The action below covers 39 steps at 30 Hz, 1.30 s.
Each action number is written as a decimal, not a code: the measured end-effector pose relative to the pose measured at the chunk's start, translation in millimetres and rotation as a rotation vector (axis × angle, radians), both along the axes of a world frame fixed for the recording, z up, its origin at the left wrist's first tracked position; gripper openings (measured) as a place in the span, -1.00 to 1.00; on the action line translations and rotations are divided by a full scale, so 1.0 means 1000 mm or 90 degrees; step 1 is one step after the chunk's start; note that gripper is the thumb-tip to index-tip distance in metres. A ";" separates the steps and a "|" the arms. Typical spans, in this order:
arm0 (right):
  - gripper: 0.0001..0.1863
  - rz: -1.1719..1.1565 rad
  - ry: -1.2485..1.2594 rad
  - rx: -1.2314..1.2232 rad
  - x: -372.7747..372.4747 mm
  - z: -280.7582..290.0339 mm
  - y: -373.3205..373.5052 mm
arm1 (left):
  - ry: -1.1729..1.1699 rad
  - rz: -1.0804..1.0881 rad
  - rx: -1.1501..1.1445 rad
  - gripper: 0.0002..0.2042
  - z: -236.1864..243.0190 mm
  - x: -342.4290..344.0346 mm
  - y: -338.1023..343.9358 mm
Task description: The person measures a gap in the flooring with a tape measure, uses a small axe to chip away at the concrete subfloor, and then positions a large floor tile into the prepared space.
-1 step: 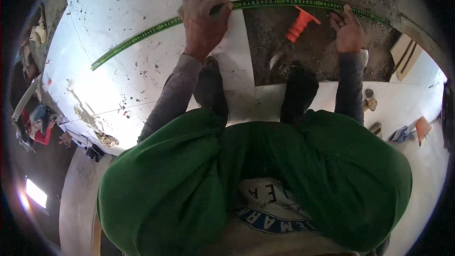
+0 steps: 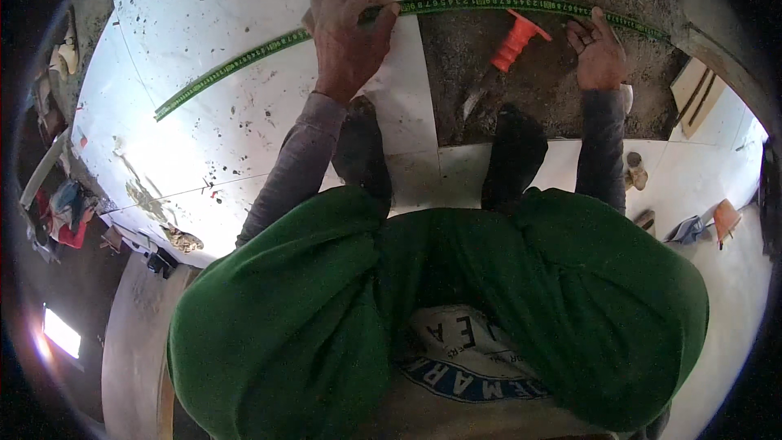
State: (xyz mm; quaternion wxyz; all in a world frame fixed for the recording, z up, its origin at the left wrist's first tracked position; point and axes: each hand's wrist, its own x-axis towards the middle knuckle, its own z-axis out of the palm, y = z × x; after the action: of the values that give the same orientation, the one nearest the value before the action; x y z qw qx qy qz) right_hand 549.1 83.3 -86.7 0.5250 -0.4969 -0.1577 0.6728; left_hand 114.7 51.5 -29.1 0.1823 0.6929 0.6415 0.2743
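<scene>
A green tape measure blade [image 2: 244, 61] runs in a long bowed line from the white tiles on the left, across bare rough ground, to the wall edge at the right. My left hand [image 2: 349, 37] pinches it near the tile edge, thumb and fingers closed about the band. Further right, my right hand [image 2: 601, 61] has a fingertip on the tape, its other fingers curled just below. The tape's case is not visible. Between my hands, just under the tape, lies a tool with an orange ridged handle [image 2: 515, 42] and a dull metal blade, pointing towards my right foot.
White floor tiles [image 2: 204, 0] with dirt specks border a patch of bare soil [image 2: 538, 102]. My shoes stand at its near edge. Cream strips [image 2: 699, 98] lean at the right, near a wooden-handled tool [image 2: 725, 218]. Cloths and clutter [image 2: 72, 210] lie at the far left.
</scene>
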 end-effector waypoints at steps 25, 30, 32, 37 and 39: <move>-0.36 -0.014 -0.181 -0.057 -0.019 0.011 0.002 | 0.019 0.021 -0.028 -0.85 -0.001 -0.005 -0.002; -0.25 0.007 -0.245 -0.080 -0.020 0.006 0.001 | 0.051 0.057 -0.009 -0.79 -0.004 0.003 -0.003; -0.43 -0.007 -0.180 -0.067 -0.025 0.006 -0.001 | 0.037 0.070 -0.008 -0.77 -0.006 0.003 -0.003; -0.57 0.024 -0.212 -0.058 -0.011 -0.014 -0.005 | 0.056 0.046 0.005 -0.71 -0.001 0.004 0.004; -0.54 0.036 -0.256 -0.086 -0.044 0.023 0.009 | 0.062 0.074 -0.008 -0.72 0.004 0.003 0.002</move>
State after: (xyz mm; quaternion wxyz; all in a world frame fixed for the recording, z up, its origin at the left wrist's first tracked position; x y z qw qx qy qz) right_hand 505.4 92.1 -63.3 0.4290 -0.6508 -0.2276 0.5837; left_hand 117.5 53.8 -24.8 0.1389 0.6660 0.6902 0.2466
